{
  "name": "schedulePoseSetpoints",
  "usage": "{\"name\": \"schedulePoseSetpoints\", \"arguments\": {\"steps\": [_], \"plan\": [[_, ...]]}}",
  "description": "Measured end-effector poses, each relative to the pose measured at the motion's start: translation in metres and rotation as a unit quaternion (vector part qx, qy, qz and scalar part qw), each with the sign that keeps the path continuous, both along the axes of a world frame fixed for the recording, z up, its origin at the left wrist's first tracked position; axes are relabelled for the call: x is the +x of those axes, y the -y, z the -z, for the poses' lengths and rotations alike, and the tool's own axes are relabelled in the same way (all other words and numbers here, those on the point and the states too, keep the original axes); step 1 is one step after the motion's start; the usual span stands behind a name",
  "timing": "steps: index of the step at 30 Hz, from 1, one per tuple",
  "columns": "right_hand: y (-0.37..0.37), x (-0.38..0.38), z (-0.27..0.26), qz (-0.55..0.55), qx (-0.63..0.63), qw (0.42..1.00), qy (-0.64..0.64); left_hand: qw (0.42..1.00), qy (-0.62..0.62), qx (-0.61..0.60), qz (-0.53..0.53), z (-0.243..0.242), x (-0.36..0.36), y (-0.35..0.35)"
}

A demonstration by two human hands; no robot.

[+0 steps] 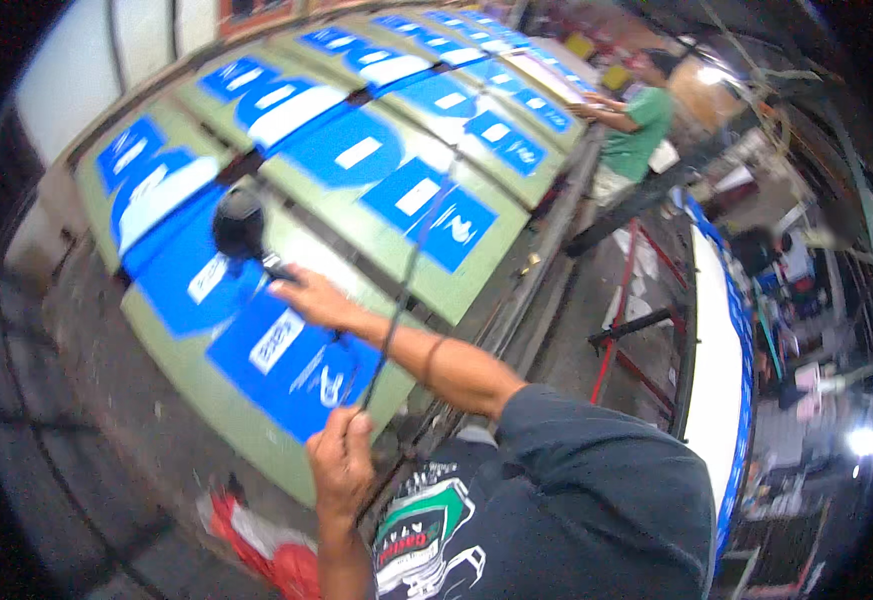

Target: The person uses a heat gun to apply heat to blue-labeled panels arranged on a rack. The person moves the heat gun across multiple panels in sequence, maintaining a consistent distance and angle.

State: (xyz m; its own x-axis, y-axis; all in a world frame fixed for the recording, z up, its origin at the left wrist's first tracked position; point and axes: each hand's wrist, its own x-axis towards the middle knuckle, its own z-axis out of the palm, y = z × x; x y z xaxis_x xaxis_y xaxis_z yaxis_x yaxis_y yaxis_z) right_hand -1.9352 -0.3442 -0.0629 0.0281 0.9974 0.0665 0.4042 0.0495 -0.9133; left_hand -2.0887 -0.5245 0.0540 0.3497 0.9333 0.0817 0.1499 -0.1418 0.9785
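My right hand (316, 298) is closed around the handle of a black rounded hand-held tool (240, 223) with a silvery neck. Blur hides its exact kind. It is over the nearest pale green panel (173, 364), which carries blue printed shapes (305, 367) with white patches and writing. Lower down, my left hand (342, 454) grips a thin black cord (414, 259) near the panel's edge. From that hand the cord rises across the panels. More green panels (444, 296) with similar blue and white prints lie in rows beyond.
A person in a green shirt (650, 112) stands at the far right side of the panels, hands at a pale sheet. Dark rails (549, 262) run along the panels' right edge. Further right are a red metal frame (616, 322) and a long white panel (714, 337). Red-and-white material (286, 555) lies below left.
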Motion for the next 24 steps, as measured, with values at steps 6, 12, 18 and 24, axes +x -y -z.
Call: {"name": "schedulePoseSetpoints", "arguments": {"steps": [6,12,18,24], "plan": [[0.119,0.019,-0.047,-0.008,-0.167,0.980,-0.105,0.993,0.083,0.043,0.072,0.000,0.006,0.033],[0.142,-0.022,-0.020,-0.058,-0.165,0.980,-0.097,0.993,0.108,0.013,0.051,0.015,-0.004,0.063],[0.121,-0.042,-0.006,-0.053,-0.137,0.988,-0.056,0.995,0.091,0.035,0.032,0.022,0.002,0.064],[0.135,-0.039,-0.015,-0.043,-0.136,0.989,-0.044,0.995,0.087,0.040,0.011,0.014,-0.010,0.056]]}}
